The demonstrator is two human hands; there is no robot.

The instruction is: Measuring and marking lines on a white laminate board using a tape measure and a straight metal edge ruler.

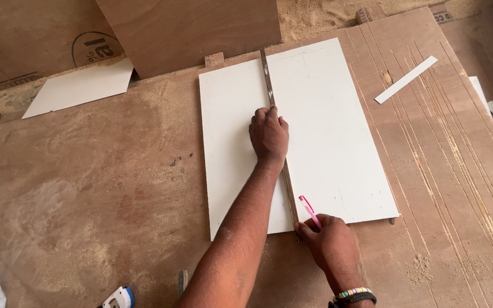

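A white board [315, 131] lies flat at the middle of the dusty plywood counter [87, 188], with a long dark straightedge [267, 77] laid across it from the 12 o'clock edge down to the 6 o'clock edge. Your left hand [269, 134] presses down on the straightedge about midway along, fingers clenched over it. At 6 o'clock, your right hand [329, 239] has its grip closed on a pink pen [310, 211], tip at the rule's right side near the board's near edge. To mark well, as it looks from here, keep the left hand's weight steady so the rule cannot pivot, and hold the pen tip tight against the edge. Outward from the board: a thin white strip [406, 80] lies at 2 o'clock, well apart; a white offcut [81, 85] at 10 o'clock; a brown panel [189, 31] at 12 o'clock; sawdust [315, 17] lies heaped beyond it.
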